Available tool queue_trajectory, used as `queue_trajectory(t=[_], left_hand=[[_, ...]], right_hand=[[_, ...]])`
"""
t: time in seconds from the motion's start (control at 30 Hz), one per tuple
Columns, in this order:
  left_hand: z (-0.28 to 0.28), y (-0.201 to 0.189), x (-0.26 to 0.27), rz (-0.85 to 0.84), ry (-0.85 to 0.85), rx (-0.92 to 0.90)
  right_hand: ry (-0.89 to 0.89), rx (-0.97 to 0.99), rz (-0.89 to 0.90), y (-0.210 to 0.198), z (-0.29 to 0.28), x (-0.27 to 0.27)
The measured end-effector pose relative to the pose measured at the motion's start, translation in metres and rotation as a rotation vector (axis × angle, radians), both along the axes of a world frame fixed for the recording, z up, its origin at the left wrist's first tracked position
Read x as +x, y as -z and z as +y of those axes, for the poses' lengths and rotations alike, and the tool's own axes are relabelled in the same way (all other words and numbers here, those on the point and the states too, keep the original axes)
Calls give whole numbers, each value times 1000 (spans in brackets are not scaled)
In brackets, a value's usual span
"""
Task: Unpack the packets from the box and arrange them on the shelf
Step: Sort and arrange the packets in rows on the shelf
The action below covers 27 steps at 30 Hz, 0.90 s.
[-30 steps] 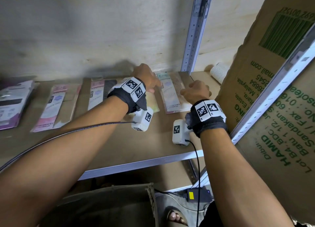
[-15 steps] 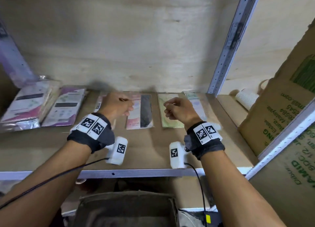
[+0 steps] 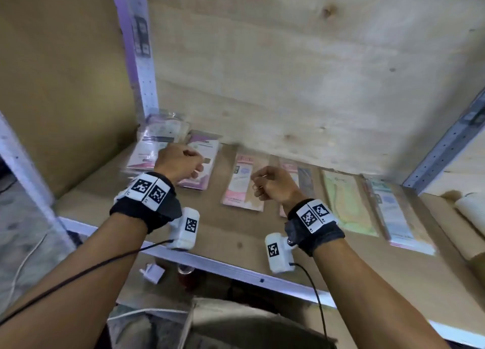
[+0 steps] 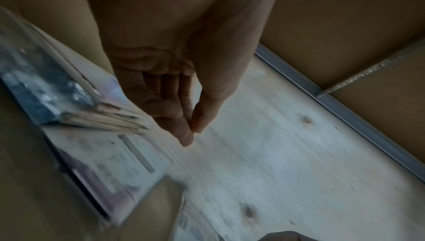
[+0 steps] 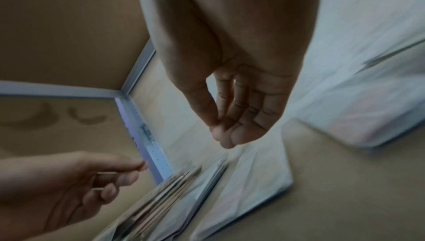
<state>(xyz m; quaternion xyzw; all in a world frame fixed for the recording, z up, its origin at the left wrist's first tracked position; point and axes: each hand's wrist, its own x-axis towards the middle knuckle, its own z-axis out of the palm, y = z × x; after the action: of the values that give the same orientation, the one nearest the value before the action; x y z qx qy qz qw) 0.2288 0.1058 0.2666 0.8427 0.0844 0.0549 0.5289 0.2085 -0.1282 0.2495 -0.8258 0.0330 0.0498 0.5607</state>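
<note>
Several flat packets lie in a row on the wooden shelf (image 3: 236,233): a stack at the far left (image 3: 157,141), a purple one (image 3: 207,152), a pink one (image 3: 242,183), a green one (image 3: 346,204) and a pale blue one (image 3: 393,212). My left hand (image 3: 193,165) hovers over the purple packet with loosely curled fingers and holds nothing. In the left wrist view the left hand (image 4: 192,134) shows thumb meeting fingertip, nothing between, above the stack (image 4: 69,99). My right hand (image 3: 258,188) hangs over the pink packet, also empty, fingers relaxed (image 5: 220,132). The box's rim (image 3: 194,319) shows below the shelf.
Metal uprights stand at the left (image 3: 139,60) and right (image 3: 446,144) of the bay, with a plywood back wall. A metal strip (image 3: 236,271) edges the shelf front. A white roll (image 3: 472,212) lies at the far right. Bare board runs along the shelf's front.
Both hands have left the right-end packets and moved left along the shelf, empty. The view has swung left, so the left stack and upright now show.
</note>
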Motion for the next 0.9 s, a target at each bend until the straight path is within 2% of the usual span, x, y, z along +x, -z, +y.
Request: queue_trajectory(t=[0.2, 0.37, 0.57, 0.7, 0.9], left_hand=[[31, -3, 8, 1, -16, -15], [40, -4, 10, -9, -74, -47], [40, -7, 10, -20, -63, -50], [40, -9, 10, -14, -72, -75], [38, -7, 8, -16, -83, -116]], right_hand=[[-3, -51, 60, 5, 71, 50], [-74, -138, 128, 11, 110, 72], [-65, -120, 172, 13, 121, 81], [-60, 6, 257, 14, 120, 78], [-51, 121, 172, 11, 118, 72]])
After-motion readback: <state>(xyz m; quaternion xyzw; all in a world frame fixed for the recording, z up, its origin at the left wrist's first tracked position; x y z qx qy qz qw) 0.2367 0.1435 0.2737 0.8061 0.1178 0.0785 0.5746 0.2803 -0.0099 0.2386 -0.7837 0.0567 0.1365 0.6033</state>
